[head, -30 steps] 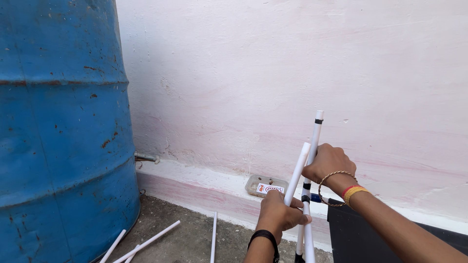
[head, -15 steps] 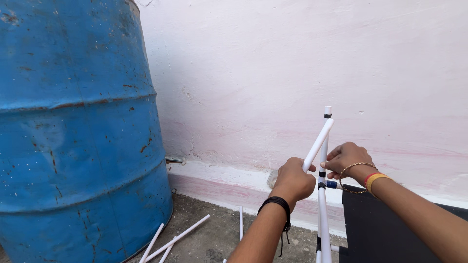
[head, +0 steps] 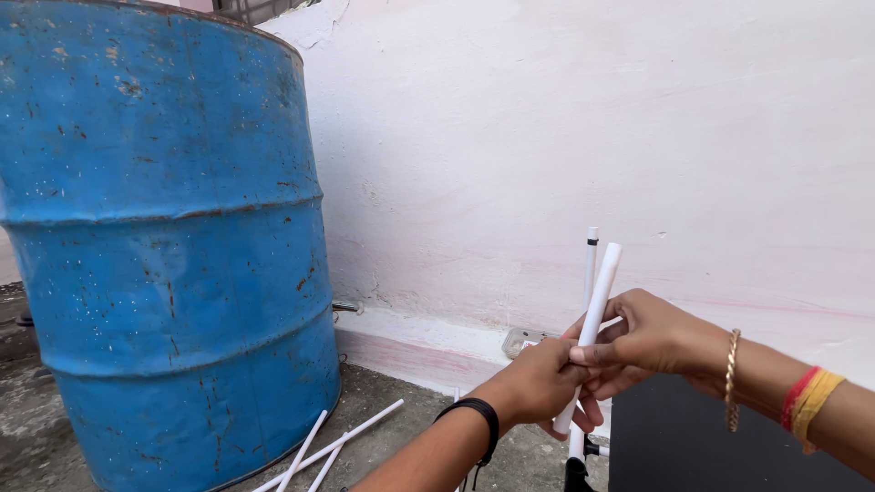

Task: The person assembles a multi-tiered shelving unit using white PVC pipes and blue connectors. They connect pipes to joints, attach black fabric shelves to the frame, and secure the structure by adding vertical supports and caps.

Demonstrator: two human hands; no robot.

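Here, your landmark is the blue metal drum (head: pixel 164 246), which is standing at the left against the pale pink wall (head: pixel 565 137). To the right of the drum, on the raised ledge (head: pixel 428 342) at the wall's foot, a small flat grey plate (head: pixel 524 341) with a red-and-white label is lying; its print is too small to tell.

Further right of the drum, both your hands are meeting around white tubes. Your left hand (head: pixel 538 387), with a black band (head: pixel 474 417) at its wrist, is curling its fingers tight around the lower part of a slanted white tube (head: pixel 597 305). Your right hand (head: pixel 652 342), wearing a thin gold bangle (head: pixel 731 381) and red and yellow threads (head: pixel 811 401), is pinching the same tube just above, thumb and fingers narrowed onto it. A second white tube (head: pixel 591 260) with a dark ring near its tip is standing upright just behind the slanted one, passing down between your hands.

At the drum's base, on the gritty ground (head: pixel 401 437), loose white tubes (head: pixel 333 445) are lying, fanned out. A black surface (head: pixel 693 446) is showing below your right forearm.
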